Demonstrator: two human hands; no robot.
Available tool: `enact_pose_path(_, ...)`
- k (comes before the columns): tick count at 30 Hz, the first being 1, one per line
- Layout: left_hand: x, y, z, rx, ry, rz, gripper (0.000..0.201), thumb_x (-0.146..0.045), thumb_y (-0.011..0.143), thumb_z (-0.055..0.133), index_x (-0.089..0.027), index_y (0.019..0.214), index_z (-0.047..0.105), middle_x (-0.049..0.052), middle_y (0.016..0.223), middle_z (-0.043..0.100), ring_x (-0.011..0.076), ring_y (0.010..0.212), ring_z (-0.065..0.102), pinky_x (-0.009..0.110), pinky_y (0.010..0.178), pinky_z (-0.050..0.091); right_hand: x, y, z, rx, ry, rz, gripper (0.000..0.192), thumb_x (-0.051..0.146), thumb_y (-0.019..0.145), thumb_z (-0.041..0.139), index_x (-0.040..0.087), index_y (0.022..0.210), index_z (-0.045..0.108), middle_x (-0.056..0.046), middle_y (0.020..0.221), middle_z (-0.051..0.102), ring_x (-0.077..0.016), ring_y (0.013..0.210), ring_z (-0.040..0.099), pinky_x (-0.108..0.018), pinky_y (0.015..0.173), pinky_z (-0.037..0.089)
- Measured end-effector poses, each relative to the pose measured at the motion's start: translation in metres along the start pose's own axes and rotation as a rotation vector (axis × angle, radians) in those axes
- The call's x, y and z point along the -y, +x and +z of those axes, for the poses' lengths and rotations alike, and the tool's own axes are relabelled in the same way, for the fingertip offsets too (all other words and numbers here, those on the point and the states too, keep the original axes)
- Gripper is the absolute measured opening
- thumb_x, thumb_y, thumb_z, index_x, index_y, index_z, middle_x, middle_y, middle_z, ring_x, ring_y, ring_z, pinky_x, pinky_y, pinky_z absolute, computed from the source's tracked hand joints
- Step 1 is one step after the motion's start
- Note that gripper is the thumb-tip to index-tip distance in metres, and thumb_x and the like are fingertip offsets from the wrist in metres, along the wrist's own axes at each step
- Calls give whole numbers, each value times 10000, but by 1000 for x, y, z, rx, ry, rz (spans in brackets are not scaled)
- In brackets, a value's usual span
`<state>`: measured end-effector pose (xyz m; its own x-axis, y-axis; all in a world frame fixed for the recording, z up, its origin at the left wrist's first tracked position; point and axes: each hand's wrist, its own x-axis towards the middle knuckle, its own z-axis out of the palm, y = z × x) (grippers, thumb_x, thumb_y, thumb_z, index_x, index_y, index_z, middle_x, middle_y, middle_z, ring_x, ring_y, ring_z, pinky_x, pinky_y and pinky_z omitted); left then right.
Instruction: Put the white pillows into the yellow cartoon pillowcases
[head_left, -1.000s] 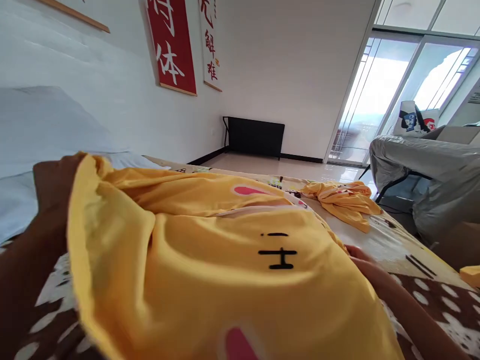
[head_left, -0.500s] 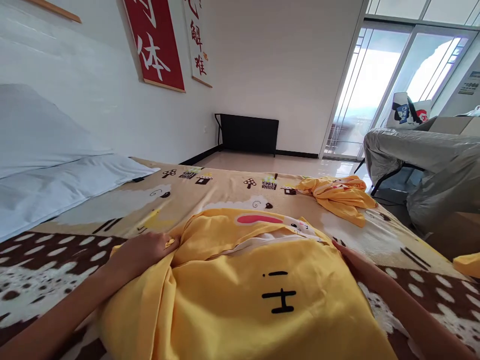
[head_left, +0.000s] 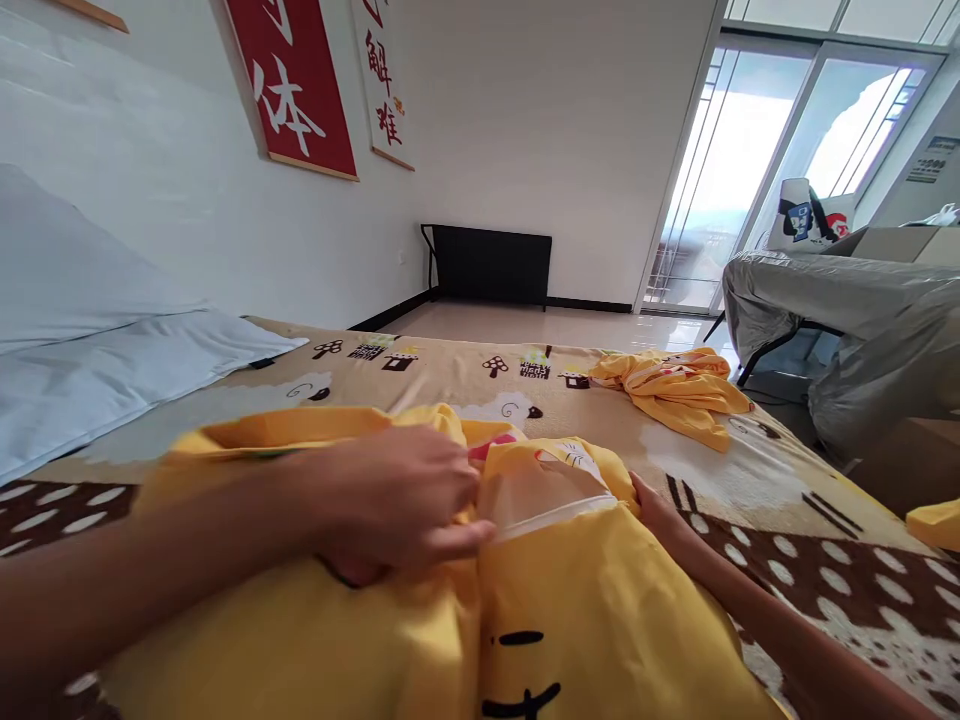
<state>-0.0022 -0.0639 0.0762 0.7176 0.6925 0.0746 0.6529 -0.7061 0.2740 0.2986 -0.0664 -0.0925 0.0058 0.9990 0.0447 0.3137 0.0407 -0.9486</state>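
Note:
A yellow pillowcase (head_left: pixel 585 590) with black lettering lies bulging in front of me. At its far end the opening gapes, with a white strip along the edge and a printed rabbit face beyond it. My left hand (head_left: pixel 409 490) reaches across the top, its fingers curled into the fabric beside the opening. My right hand (head_left: pixel 656 510) pinches the right corner of the opening; part of its fingers is behind the cloth. What fills the case, if anything, cannot be made out.
A sheep-patterned blanket (head_left: pixel 420 385) covers the bed. Another crumpled yellow cloth (head_left: pixel 675 395) lies at the far right, and white bedding (head_left: pixel 150 365) at the left. Beyond stand a black folded panel (head_left: pixel 491 265) and plastic-covered furniture (head_left: pixel 840 290).
My left hand has moved right across the pillowcase, drawing its left side over in a fold. My right hand stays at the right corner, slightly further left.

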Motion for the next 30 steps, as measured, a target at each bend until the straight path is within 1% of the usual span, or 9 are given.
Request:
enact_pose_path(1,-5,13,15,155,-24,102,442,-393,718,588,-202,384,371,-8,399,351,126,423,246,313,518,196,-3,0,0,26,24,-4,580,307,535,784,240,1075,584,-87,1127,666,-292,1015,613,-366,845,511)
enact_pose_path(3,1,29,52,300,-103,248,381,-277,787,467,-188,436,348,-10,438,378,127,445,282,303,519,227,-12,-2,-2,71,107,12,566,347,577,769,237,1097,573,-80,1128,668,-278,1028,615,-356,850,511)
enact_pose_path(4,10,32,71,284,-137,249,339,-235,775,448,-184,456,346,-10,455,402,124,459,315,290,524,253,-18,-4,-4,85,149,39,548,376,597,758,226,1091,572,-81,1103,676,-272,1006,626,-357,836,516)
enact_pose_path(8,59,12,121,-128,6,96,235,-198,812,384,-183,597,478,1,552,517,128,543,432,272,589,330,-42,-12,-8,65,235,200,496,460,644,715,173,1026,583,-96,992,701,-256,848,662,-366,741,536)
enact_pose_path(12,76,-8,116,-389,171,343,173,-135,825,390,-176,746,539,35,639,567,147,609,459,284,617,362,-47,-11,-8,33,198,180,476,419,614,738,165,991,598,-106,990,699,-272,882,652,-363,748,533)
enact_pose_path(16,55,21,102,-367,64,574,116,-142,823,382,-178,772,481,35,643,537,155,603,438,284,579,344,-49,-6,-11,16,150,81,468,391,587,748,172,978,613,-94,955,699,-284,898,639,-371,776,525)
enact_pose_path(20,28,67,107,-314,-59,726,116,-194,820,379,-197,706,399,10,588,485,146,541,403,287,523,299,-66,-7,-12,-52,12,9,394,444,651,696,166,922,628,-65,848,687,-247,782,618,-318,657,504)
enact_pose_path(26,7,75,137,-510,-138,679,189,-126,818,371,-197,644,352,-8,534,440,127,517,354,273,520,301,-80,-13,-12,-131,-226,-6,302,453,782,542,157,809,597,-29,720,624,-184,655,550,-265,565,406)
enact_pose_path(30,3,66,154,-513,44,686,185,-160,803,405,-190,622,386,4,552,478,128,525,394,282,532,339,-47,2,-28,-45,-750,86,257,349,808,466,152,723,606,-70,707,633,-205,675,568,-295,622,396)
